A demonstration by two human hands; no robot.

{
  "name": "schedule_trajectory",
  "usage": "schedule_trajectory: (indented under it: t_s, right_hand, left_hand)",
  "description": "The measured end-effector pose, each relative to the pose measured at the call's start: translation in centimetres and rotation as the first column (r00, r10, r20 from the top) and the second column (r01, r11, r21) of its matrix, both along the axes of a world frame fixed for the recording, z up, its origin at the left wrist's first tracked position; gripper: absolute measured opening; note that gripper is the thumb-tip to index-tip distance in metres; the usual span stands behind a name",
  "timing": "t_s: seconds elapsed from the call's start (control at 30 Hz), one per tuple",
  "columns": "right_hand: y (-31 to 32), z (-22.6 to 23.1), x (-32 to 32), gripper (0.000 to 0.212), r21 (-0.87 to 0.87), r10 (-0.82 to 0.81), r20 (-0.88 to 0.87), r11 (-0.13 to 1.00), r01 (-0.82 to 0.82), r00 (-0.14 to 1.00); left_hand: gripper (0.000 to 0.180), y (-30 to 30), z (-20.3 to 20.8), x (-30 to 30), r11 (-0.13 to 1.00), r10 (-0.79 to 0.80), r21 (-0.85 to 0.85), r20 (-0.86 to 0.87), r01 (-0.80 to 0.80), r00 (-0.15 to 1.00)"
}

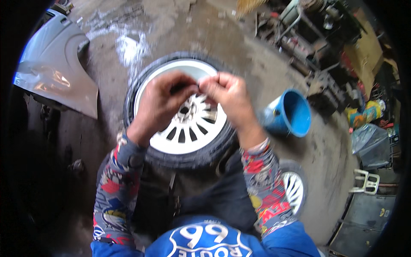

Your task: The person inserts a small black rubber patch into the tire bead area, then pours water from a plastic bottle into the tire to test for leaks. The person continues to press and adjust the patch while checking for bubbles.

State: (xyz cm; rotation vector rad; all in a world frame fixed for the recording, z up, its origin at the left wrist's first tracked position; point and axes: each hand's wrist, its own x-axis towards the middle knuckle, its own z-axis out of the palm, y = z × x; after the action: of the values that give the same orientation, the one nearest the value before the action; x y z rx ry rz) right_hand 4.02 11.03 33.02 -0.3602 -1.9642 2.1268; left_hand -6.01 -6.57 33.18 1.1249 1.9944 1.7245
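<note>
A wheel with a white many-spoked rim and a black tyre lies flat on the floor in front of me. Both my hands are raised over its far half, fingertips almost meeting. The fingers of my left hand are curled into a pinch. My right hand pinches too, thumb against forefinger, close beside the left. Whatever sits between the fingertips is too small and blurred to name. Partly hidden by my hands are the upper spokes of the rim.
To the right stands a blue bucket, tilted in view. A second white-spoked wheel is beside my right forearm. At left rests a silver car fender. Metal parts, a clear plastic bag and a white plastic stool line the right side.
</note>
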Motion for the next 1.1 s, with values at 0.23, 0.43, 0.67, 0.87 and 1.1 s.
schedule_trajectory:
  t_s: [0.23, 0.43, 0.67, 0.87, 1.1]
  right_hand:
    - [7.8, -6.1, -0.6, 0.095, 0.324, -0.093, 0.258, 0.946, 0.004, 0.962]
    - [12.3, -15.6, 0.0, 0.118, 0.823, -0.699, 0.495, 0.568, -0.020, 0.516]
    - [10.6, -22.4, 1.3, 0.100, 0.953, -0.793, 0.249, 0.302, 0.004, 0.556]
    - [11.0, -22.7, 1.3, 0.098, 0.951, -0.782, 0.263, 0.310, -0.014, 0.565]
    - [11.0, -22.7, 1.3, 0.104, 0.955, -0.779, 0.277, 0.288, -0.072, 0.562]
  left_hand:
    - [0.008, -1.5, -5.4, -1.5, 0.935, -0.002, -0.326, -0.406, -0.143, 0.914]
    - [0.013, 1.7, -18.6, 0.7, 0.843, -0.064, -0.533, -0.244, -0.078, 0.968]
    - [0.014, 8.9, -33.7, 5.1, 0.755, 0.040, -0.655, 0.097, 0.033, 0.994]
    - [0.012, 10.8, -36.8, 5.0, 0.834, -0.141, -0.535, 0.034, 0.138, 0.989]
    - [0.013, 10.4, -37.0, 4.6, 0.844, -0.163, -0.496, 0.124, 0.203, 0.979]
